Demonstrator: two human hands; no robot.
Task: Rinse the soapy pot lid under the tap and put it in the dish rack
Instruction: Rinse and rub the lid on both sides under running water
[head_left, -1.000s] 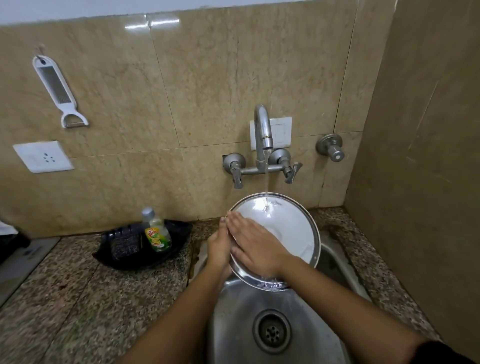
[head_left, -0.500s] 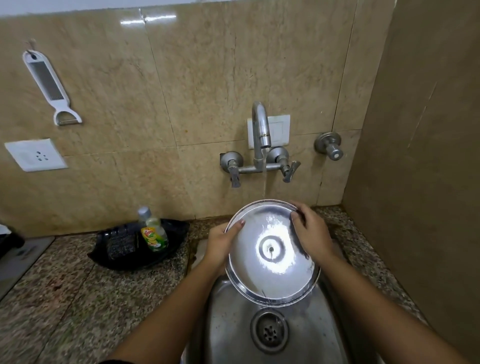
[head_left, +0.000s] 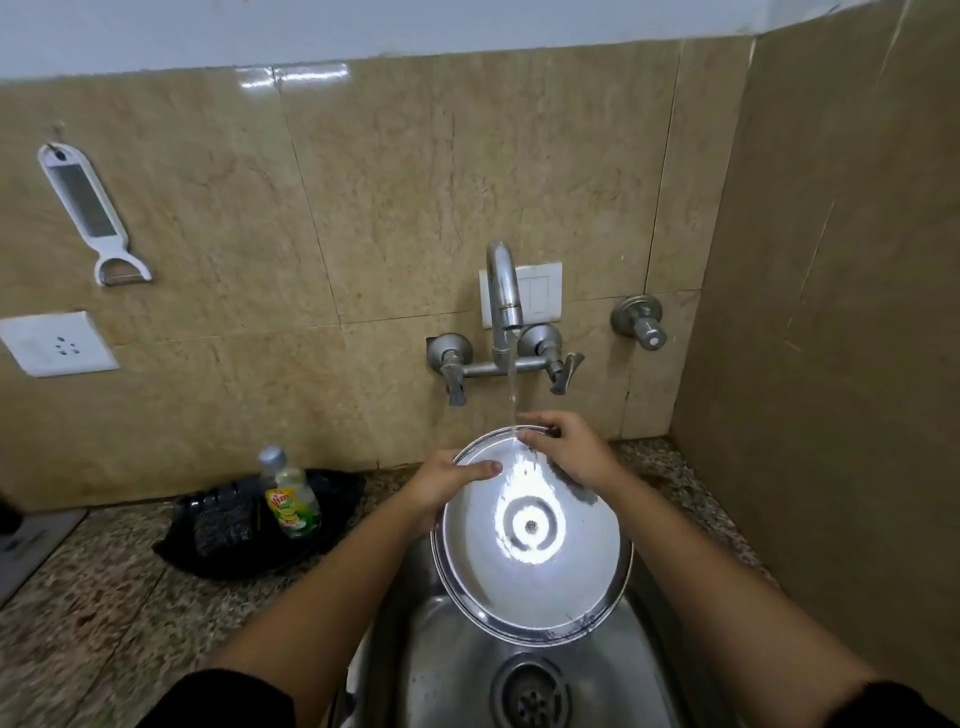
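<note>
A left hand (head_left: 441, 480) is gripping the near-left rim of a steel pot lid (head_left: 530, 540) over the sink (head_left: 452, 670), thumb lying on its face, while a right hand (head_left: 569, 447) is pinching the far rim, where tap (head_left: 504, 291) water is landing.

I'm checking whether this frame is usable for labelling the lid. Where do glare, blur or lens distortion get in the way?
Head view: a bright ring of glare sits at the centre of the pot lid, washing out its surface; another highlight shows on the wall tiles up top; the wide-angle lens bows the tile edge and walls; the left hand and right hand look sharp.
</note>
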